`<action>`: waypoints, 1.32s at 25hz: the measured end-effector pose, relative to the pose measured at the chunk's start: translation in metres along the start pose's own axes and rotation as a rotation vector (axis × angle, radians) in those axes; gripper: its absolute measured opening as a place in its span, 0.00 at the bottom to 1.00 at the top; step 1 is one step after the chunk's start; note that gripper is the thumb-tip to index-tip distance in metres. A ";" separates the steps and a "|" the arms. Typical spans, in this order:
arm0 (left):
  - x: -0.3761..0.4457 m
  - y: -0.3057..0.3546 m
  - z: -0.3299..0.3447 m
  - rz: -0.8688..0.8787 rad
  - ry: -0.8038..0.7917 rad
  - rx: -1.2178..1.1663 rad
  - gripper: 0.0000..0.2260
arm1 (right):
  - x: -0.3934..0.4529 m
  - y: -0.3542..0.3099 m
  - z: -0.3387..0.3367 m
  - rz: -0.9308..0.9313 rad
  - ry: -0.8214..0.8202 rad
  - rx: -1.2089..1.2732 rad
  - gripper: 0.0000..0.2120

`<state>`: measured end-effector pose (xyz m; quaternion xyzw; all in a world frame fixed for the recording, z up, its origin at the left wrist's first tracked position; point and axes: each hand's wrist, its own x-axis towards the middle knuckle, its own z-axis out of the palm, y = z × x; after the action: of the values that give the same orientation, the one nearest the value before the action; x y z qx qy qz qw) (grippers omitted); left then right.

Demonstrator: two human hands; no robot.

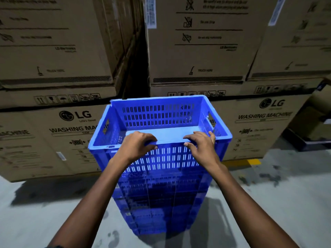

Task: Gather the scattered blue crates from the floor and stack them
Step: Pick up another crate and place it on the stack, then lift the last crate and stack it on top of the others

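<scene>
A tall stack of blue slotted crates (pixel 161 199) stands on the concrete floor in the middle of the view. The top crate (pixel 157 113) is empty and sits level on the stack. My left hand (pixel 136 145) grips its near rim left of centre, fingers curled over the edge into the crate. My right hand (pixel 201 145) grips the same rim right of centre, thumb on the outer wall. Both forearms reach in from below.
Large brown washing-machine cartons (pixel 53 136) are stacked in a wall right behind the crates, with a dark gap (pixel 136 68) between two columns. A yellow floor mark (pixel 241 162) and a dark pallet (pixel 308 140) lie to the right. Grey floor (pixel 268 212) spreads around the stack.
</scene>
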<state>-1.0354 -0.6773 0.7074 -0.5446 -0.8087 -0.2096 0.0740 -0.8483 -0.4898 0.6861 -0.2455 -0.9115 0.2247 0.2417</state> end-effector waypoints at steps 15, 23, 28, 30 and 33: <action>-0.067 0.052 0.040 0.080 0.377 -0.131 0.19 | -0.098 -0.012 -0.003 -0.085 0.382 0.079 0.13; -0.129 0.167 0.104 0.318 -0.057 -0.548 0.13 | -0.270 0.010 -0.071 0.347 0.490 -0.024 0.14; -0.175 0.276 0.137 0.450 -0.348 -0.845 0.14 | -0.443 0.013 -0.119 0.730 0.773 -0.028 0.18; -0.201 0.316 0.143 0.435 -0.467 -0.895 0.20 | -0.519 0.011 -0.130 0.856 0.909 -0.009 0.21; -0.253 0.380 0.159 0.433 -0.676 -0.902 0.27 | -0.636 0.004 -0.147 1.049 1.036 -0.019 0.23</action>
<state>-0.5712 -0.7048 0.5744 -0.7109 -0.4896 -0.3274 -0.3844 -0.2805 -0.7972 0.5890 -0.7260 -0.4449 0.1581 0.4999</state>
